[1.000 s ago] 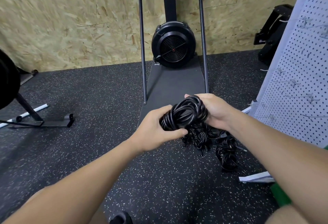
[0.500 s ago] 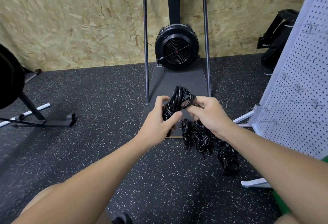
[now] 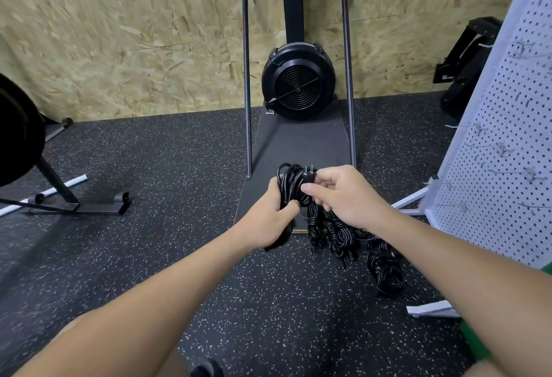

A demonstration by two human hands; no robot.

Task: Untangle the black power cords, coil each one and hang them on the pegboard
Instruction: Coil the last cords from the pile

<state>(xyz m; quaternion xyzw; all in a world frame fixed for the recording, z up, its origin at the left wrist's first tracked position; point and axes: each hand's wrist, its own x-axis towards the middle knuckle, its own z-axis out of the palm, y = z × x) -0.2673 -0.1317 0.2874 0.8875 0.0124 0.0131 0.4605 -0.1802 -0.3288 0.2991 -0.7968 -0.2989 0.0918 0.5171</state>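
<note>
A coiled black power cord (image 3: 289, 182) stands upright between my hands, above the floor. My left hand (image 3: 270, 217) grips the coil's lower part. My right hand (image 3: 343, 194) pinches the cord's plug (image 3: 309, 176) at the coil's top right, its prongs pointing up. Below my hands a pile of several more black cords (image 3: 352, 239) lies on the speckled floor, stretching to the right. The white pegboard (image 3: 504, 149) stands at the right, with several bare metal hooks (image 3: 478, 128) sticking out.
A black fan-wheel exercise machine (image 3: 297, 84) with a tall metal frame and a dark base board stands straight ahead against the chipboard wall. A black stand with a weight plate (image 3: 18, 131) sits at the left. The pegboard's white feet (image 3: 430, 309) lie on the floor at the right.
The coil has turned from lying sideways between my hands to standing upright. My right hand shifted from cupping the coil to pinching its plug. My view has tilted down.
</note>
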